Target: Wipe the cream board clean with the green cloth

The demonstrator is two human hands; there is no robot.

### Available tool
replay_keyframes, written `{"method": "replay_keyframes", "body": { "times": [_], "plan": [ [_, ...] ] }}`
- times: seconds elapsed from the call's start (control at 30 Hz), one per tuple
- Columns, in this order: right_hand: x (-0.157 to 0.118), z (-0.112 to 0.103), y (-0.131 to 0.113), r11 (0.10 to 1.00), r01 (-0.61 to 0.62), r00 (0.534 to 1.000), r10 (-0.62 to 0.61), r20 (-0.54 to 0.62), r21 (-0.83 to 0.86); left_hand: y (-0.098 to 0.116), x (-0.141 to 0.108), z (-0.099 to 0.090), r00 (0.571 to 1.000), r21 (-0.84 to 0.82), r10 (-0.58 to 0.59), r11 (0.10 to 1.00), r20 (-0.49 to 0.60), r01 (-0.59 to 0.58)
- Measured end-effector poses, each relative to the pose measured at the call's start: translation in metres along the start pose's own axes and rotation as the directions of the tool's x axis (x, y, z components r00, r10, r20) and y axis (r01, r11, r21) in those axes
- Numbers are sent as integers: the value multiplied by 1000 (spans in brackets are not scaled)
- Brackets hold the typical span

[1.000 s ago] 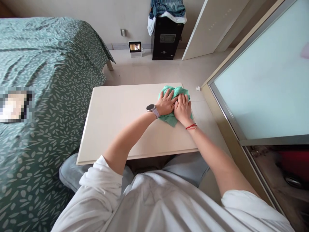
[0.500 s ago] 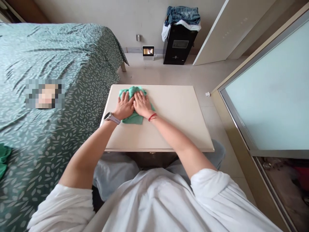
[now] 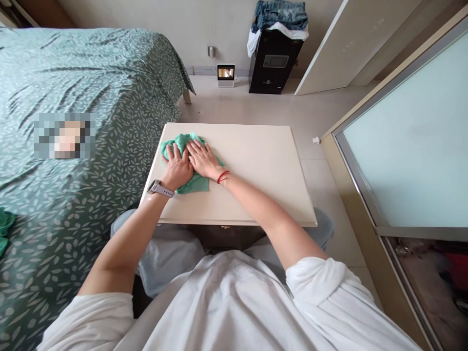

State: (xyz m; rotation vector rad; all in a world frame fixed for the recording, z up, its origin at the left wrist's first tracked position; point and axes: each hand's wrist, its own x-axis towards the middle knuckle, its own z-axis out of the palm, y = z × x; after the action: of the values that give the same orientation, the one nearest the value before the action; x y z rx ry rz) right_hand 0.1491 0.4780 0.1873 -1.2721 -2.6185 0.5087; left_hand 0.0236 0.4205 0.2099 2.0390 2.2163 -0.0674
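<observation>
A crumpled green cloth lies on the left part of the cream tabletop. My left hand presses flat on it, fingers spread and palm down. Beside it, touching it near the thumbs, my right hand also rests flat on the cloth with its fingers stretched out. Parts of the cloth under both palms are hidden. A watch is on my left wrist, and a red string bracelet circles my right.
To the left stands a bed with a green leaf-patterned cover; another green fabric piece lies on it. Beyond the table are a small screen and a black cabinet topped with folded jeans. A frosted sliding door borders the right.
Both hands have slid left and slightly toward me over the tabletop, and the green cloth has moved along under them. The view has shifted slightly.
</observation>
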Motion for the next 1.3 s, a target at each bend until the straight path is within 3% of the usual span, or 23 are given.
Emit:
{"method": "replay_keyframes", "body": {
  "times": [0.2,0.37,0.47,0.6,0.73,0.83,0.93,1.07,1.2,1.3],
  "plan": [
    [-51,-19,116,990,-135,986,138,-90,34,113,24,3,980,-60,199,978,25,-198],
    [-127,-39,207,943,-332,923,331,-197,27,210,33,7,906,-70,422,905,37,-419],
    [-175,-40,226,874,-486,841,466,-276,-6,246,26,11,839,-64,542,840,40,-539],
    [-212,-29,211,773,-634,728,589,-349,-18,259,15,16,747,-37,662,749,64,-661],
    [-207,-21,178,706,-707,676,653,-342,-51,240,12,17,713,-34,696,717,87,-696],
    [-185,-17,148,751,-660,718,622,-313,-22,207,12,13,732,-23,674,737,97,-676],
    [-153,-9,110,832,-554,795,540,-277,30,156,10,8,784,-4,610,790,119,-614],
    [-102,8,47,919,-390,895,394,-207,64,71,-3,3,879,43,463,881,117,-470],
    [-54,28,-17,971,-231,962,238,-136,68,-9,-26,2,957,121,261,954,128,-276],
    [-31,41,-56,992,-106,988,113,-108,65,-50,-48,3,987,181,123,973,101,-140]
  ]
}}
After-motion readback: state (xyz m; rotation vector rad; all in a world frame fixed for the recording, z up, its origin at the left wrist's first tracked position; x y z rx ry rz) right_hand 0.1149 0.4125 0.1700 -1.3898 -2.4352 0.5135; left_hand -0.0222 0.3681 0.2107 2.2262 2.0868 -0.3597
